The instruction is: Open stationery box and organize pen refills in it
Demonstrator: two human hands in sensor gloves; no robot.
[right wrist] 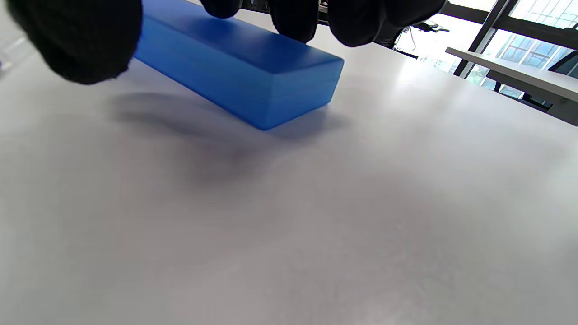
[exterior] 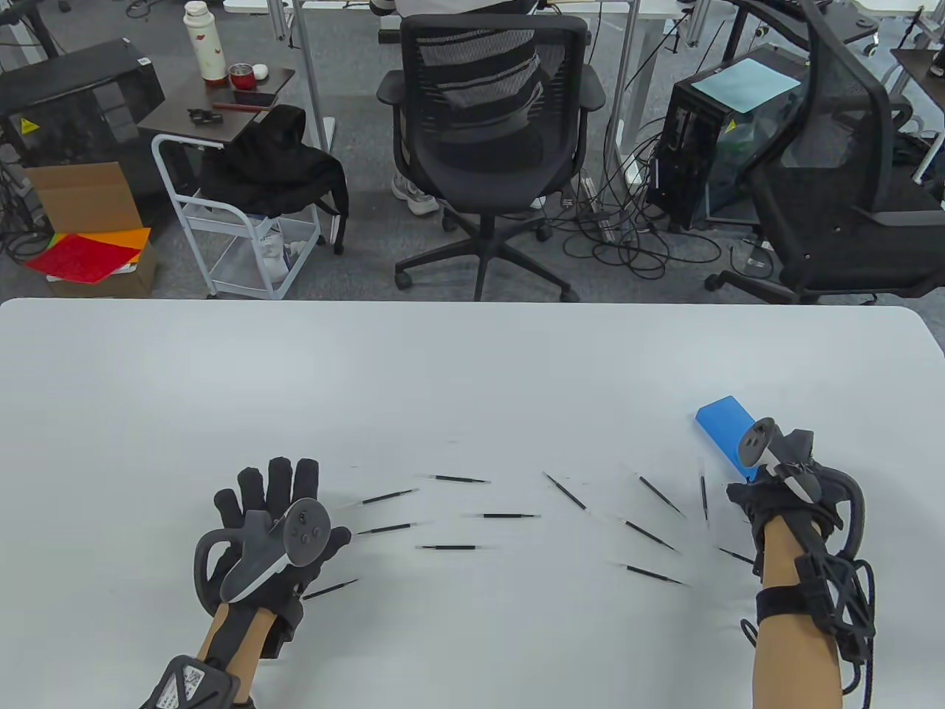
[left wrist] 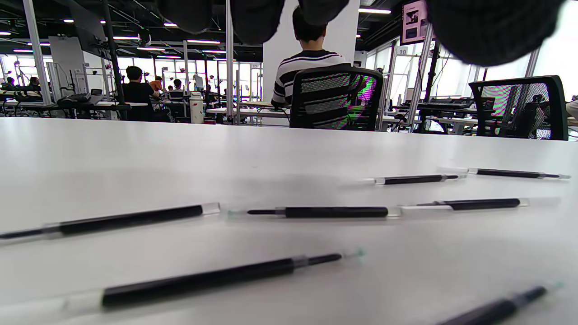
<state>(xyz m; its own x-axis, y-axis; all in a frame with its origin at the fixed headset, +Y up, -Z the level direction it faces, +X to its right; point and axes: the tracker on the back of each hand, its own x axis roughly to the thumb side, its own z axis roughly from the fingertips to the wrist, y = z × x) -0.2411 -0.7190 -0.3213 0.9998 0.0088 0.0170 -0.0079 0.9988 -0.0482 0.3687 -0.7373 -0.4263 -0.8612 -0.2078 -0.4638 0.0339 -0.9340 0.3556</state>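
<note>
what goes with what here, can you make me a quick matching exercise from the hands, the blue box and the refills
Things:
1. left hand
2. right hand
3. stationery box
4. pen refills

States:
a. closed, lying on the table
b. scattered loose across the table
c. fingers straight, spread flat
d. fingers reaching over the box's near end

Pairs: 1-c, 2-d, 3-a, 4-b

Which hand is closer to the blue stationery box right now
Right. The right hand is at the near end of the blue stationery box, fingers over its closed lid. The left hand lies flat on the table far across, among the pen refills.
</note>
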